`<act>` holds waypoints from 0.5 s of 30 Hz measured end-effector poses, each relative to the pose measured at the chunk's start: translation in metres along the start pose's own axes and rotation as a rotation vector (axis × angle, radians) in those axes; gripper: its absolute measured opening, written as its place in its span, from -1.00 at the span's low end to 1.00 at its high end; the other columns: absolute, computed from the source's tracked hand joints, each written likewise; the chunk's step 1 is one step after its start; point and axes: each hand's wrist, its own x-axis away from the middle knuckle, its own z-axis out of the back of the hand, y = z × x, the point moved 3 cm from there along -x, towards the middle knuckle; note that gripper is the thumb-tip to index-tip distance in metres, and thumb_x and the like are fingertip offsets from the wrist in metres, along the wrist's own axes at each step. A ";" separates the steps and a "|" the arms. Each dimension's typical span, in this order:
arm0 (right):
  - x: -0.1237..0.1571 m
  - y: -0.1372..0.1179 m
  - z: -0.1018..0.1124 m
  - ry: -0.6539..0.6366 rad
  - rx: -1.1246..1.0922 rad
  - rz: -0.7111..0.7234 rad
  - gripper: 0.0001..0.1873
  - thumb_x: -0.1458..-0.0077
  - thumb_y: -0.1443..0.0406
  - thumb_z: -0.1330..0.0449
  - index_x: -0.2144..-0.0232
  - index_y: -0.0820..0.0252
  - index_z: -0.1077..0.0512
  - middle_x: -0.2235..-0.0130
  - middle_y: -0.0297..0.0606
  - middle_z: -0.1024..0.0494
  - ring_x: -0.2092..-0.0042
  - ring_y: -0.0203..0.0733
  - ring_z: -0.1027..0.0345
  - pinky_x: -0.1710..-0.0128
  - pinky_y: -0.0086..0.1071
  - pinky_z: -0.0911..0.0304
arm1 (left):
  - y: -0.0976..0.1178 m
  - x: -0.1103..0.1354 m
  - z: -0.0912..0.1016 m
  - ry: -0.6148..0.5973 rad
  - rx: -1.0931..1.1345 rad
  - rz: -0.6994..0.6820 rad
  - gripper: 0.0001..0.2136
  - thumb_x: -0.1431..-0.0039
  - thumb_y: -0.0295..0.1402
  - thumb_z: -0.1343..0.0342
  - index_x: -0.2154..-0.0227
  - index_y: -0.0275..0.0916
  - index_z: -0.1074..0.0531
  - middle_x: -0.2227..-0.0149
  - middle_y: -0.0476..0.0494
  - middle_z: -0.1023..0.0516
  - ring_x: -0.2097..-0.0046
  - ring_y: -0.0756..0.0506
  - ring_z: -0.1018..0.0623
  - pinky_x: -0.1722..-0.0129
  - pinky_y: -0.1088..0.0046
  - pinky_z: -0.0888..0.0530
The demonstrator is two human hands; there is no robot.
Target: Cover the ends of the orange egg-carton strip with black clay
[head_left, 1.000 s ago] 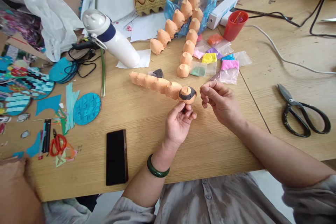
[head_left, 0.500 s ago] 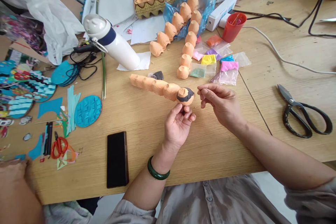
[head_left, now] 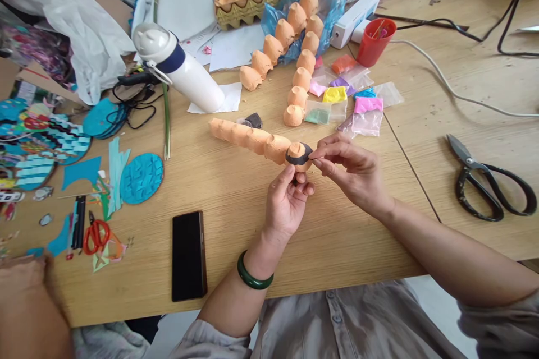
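Observation:
A strip of orange egg carton cups (head_left: 252,139) extends to the left from my left hand (head_left: 286,202). My left fingers and thumb grip its near end cup from below, and a small dark bit shows between them. Black modelling clay (head_left: 293,158) forms a band around the raised middle of that cup. At the right side of the cup, my right hand (head_left: 351,171) pinches the edge of this clay between thumb and forefinger. Just behind the strip lies a black lump of clay (head_left: 254,120) by a clear wrapper.
More orange cup strips (head_left: 302,78) lie behind, beside small bags of coloured clay (head_left: 334,95) and a red cup (head_left: 376,42). Large scissors (head_left: 484,171) are at the right. A phone (head_left: 187,256) and a white bottle (head_left: 189,73) stand left; another person's arm (head_left: 29,303) rests lower left.
My right hand has moved left to the end cup, and its fingertips now touch the black clay. My left hand keeps its grip on the strip.

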 end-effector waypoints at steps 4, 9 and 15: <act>0.000 -0.001 0.001 -0.035 0.069 0.083 -0.91 -0.24 0.33 -0.39 0.21 0.03 -0.68 0.20 -0.25 -0.57 0.16 -0.23 -0.47 0.29 -0.38 -0.40 | -0.001 0.001 -0.001 -0.014 0.007 -0.006 -0.79 -0.09 -0.30 -0.42 0.44 -0.29 -0.53 0.51 0.05 -0.43 0.46 0.12 -0.40 0.47 0.60 -0.41; 0.000 -0.002 0.001 -0.059 0.120 0.113 -0.95 -0.26 0.28 -0.37 0.22 0.04 -0.67 0.20 -0.23 -0.53 0.16 -0.20 -0.44 0.30 -0.35 -0.39 | -0.002 0.001 -0.001 -0.032 0.007 -0.003 -0.77 -0.08 -0.28 -0.44 0.45 -0.30 -0.53 0.51 0.05 -0.44 0.47 0.12 -0.42 0.46 0.60 -0.43; 0.000 0.000 -0.001 -0.068 0.068 0.069 -0.98 -0.26 0.29 -0.36 0.25 0.08 -0.59 0.19 -0.25 -0.51 0.17 -0.22 -0.40 0.29 -0.36 -0.36 | 0.000 0.002 -0.002 -0.039 -0.013 0.004 -0.79 -0.12 -0.29 -0.41 0.44 -0.29 -0.53 0.52 0.06 -0.42 0.47 0.11 -0.42 0.46 0.58 -0.42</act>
